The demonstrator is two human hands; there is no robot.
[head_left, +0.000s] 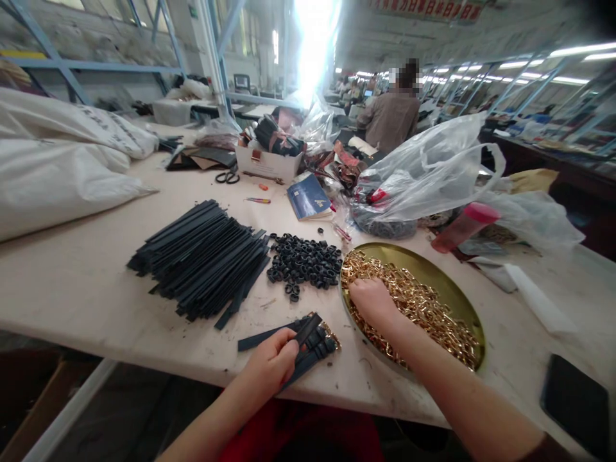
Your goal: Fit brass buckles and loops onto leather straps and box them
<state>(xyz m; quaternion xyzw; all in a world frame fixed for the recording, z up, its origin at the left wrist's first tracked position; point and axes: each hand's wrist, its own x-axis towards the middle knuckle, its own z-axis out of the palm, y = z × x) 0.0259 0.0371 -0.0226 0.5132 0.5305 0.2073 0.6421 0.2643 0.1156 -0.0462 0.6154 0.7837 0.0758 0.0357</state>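
Left hand (275, 359): thumb and fingers pinched together on a dark strap (308, 328), its free end pointing away to the right. Right hand (373, 301): fingers curled down among gold buckles (428, 314) in a round tray (440, 273); fingertips hidden, so cannot tell how far apart they are or whether a buckle is held.

Risks, judged: buckles look tangled, so a pick could bring up several, or flick some over the rim. The strap is pinched only at a short length; a loose pinch may let it twist. Finished-looking straps (315, 355) lie under and beside the left hand, near the table's front edge; a wrist sweep could push them off.

Materials: buckles small, shiny, metallic, wiry in outline. Tray brassy, smooth, shallow-walled. Straps flat, matt, leather-like, with gold metal at their right ends. Farther out, a heap of dark loops (305, 262), small curled rings; left of it, a stack of strips (202, 260), long, straight, roughly parallel. Table (77, 282) pale, scuffed, littered with dark specks.
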